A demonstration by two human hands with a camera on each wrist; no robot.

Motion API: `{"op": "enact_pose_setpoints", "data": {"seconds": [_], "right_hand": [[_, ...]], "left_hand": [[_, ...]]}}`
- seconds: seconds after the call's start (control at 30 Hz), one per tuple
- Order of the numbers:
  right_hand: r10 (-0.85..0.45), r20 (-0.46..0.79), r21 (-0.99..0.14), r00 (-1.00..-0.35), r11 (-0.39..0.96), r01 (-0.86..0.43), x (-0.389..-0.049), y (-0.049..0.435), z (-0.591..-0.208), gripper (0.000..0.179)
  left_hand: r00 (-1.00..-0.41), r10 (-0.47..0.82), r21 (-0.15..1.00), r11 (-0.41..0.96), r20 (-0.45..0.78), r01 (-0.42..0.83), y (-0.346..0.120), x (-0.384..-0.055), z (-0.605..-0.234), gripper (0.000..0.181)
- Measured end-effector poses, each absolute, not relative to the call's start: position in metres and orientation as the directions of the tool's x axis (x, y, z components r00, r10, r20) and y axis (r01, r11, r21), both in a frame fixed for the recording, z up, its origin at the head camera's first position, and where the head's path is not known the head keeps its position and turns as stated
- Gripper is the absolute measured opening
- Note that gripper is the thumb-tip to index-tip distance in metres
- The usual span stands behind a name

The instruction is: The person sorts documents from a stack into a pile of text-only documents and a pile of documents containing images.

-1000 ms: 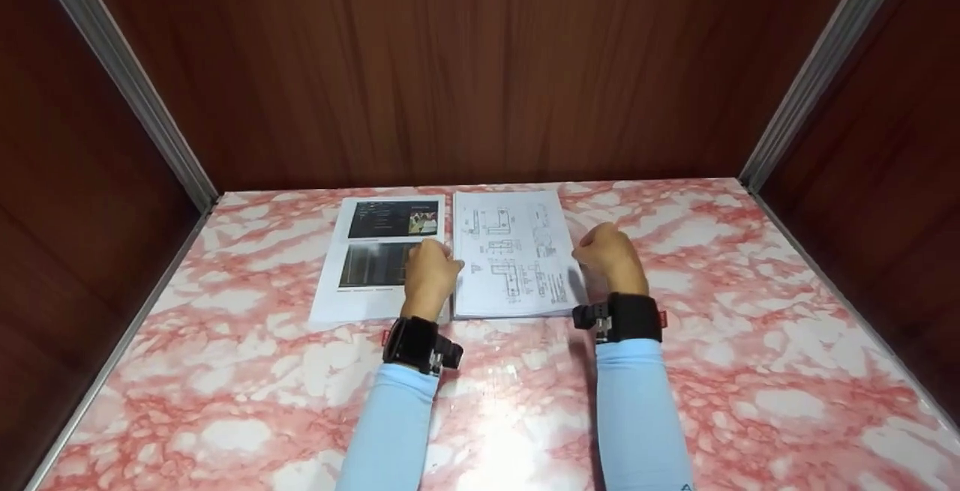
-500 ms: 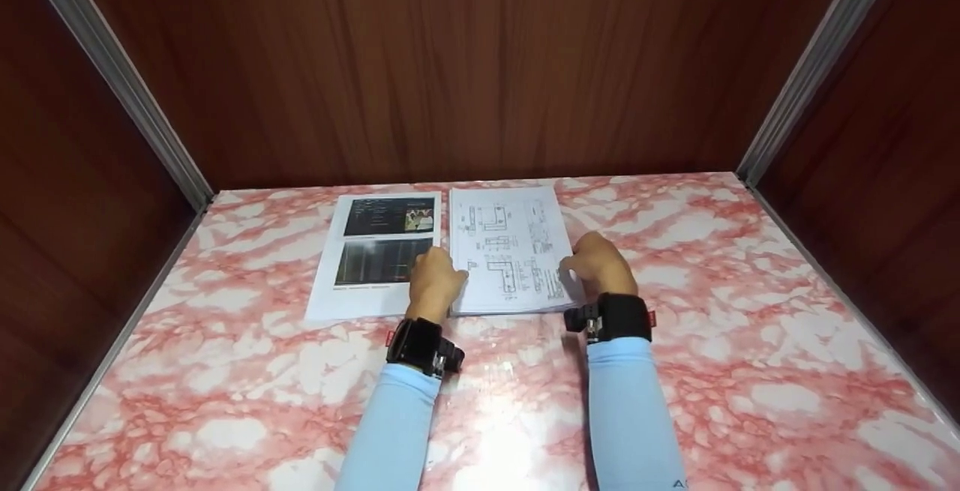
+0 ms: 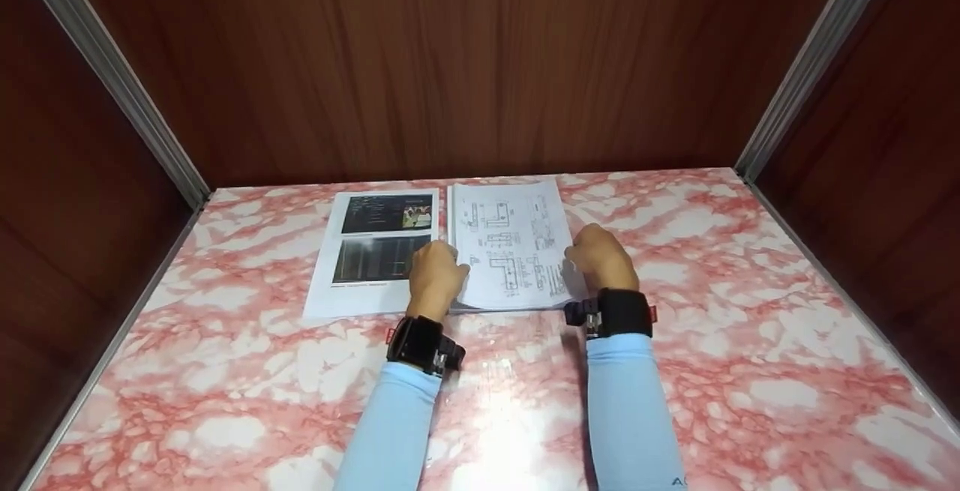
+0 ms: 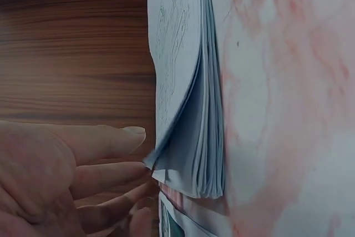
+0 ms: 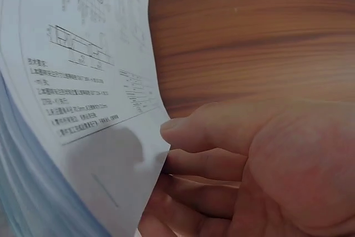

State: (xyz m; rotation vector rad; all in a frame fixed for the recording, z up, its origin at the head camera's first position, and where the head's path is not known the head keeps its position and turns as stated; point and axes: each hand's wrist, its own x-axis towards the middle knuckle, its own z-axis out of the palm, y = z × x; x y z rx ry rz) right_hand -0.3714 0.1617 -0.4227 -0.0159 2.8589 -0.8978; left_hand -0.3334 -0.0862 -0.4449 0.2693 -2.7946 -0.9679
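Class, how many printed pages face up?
2: the page of dark pictures, partly hidden by the left hand, and the drawing page to its right. Others may be hidden underneath.

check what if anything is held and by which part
The right hand pinches the top sheet by its right edge; the left hand is at its left edge, whether it grips is unclear.
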Motion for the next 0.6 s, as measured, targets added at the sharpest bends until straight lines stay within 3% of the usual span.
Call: {"op": "enact_pose_setpoints", "data": {"seconds": [0.17,0.4,0.6], "right_hand": [[-0.015,-0.137,-0.583,-0.990,0.810,0.068,-0.369,0.164,-0.421,0.016],[0.015,-0.123,-0.622,-0.992,0.778,0.089,-0.369,0.173,-0.421,0.017],[0.021,-0.170,-0.685,-0.985,0.716,0.133,-0.369,0.184,-0.425,0.023]], "left_hand": [[-0.978,-0.173,0.675,0.736,0.118,-0.049,-0.082,-0.335,-0.445,0.034],[-0.982,-0.106,0.732,0.680,0.154,0.042,-0.075,-0.337,-0.446,0.041],[-0.983,-0.125,0.772,0.636,0.132,0.023,-0.075,-0.338,-0.450,0.044]]}}
